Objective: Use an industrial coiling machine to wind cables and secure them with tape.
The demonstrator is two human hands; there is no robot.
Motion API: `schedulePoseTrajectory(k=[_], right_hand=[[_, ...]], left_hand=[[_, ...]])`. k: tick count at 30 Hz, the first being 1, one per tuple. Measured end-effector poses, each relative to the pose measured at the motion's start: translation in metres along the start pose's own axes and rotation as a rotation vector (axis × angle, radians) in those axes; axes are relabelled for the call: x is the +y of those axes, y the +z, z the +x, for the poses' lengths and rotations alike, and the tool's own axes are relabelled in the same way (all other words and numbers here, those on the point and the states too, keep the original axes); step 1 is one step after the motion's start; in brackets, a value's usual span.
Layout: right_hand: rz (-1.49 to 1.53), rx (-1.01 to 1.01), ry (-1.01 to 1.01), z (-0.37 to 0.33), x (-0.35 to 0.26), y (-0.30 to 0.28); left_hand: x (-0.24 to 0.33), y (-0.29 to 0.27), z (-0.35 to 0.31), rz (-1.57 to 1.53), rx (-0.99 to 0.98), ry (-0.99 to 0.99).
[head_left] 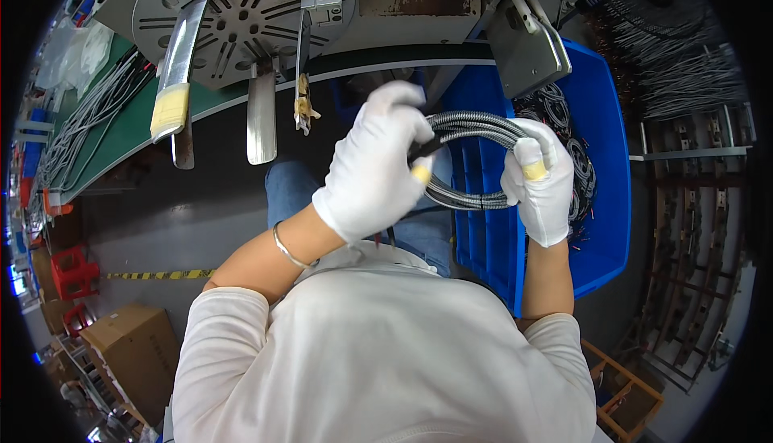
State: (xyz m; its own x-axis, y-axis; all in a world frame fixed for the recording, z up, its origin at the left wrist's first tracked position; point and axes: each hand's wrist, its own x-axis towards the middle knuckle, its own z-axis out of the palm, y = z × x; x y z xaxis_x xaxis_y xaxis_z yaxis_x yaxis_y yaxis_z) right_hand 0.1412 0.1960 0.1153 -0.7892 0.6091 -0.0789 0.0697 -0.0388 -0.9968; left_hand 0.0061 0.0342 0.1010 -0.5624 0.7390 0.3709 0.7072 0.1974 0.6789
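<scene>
The left hand point(372, 165) leans toward one o'clock, half curled. The right hand point(544, 185), folded, points to twelve.

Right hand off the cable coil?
No, the right hand grips the right side of the grey cable coil with its gloved fingers and thumb.
</scene>
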Motion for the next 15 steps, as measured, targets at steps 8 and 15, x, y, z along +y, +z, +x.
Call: schedulePoseTrajectory(k=[8,15], right_hand=[[-0.071,-0.034,-0.377,0.009,-0.005,0.01],[0.21,0.143,-0.292,0.003,0.027,0.048]], left_hand=[[-0.01,0.006,0.017,-0.917,-0.083,-0.458],[0.003,0.025,0.016,-1.367,0.298,-0.499]])
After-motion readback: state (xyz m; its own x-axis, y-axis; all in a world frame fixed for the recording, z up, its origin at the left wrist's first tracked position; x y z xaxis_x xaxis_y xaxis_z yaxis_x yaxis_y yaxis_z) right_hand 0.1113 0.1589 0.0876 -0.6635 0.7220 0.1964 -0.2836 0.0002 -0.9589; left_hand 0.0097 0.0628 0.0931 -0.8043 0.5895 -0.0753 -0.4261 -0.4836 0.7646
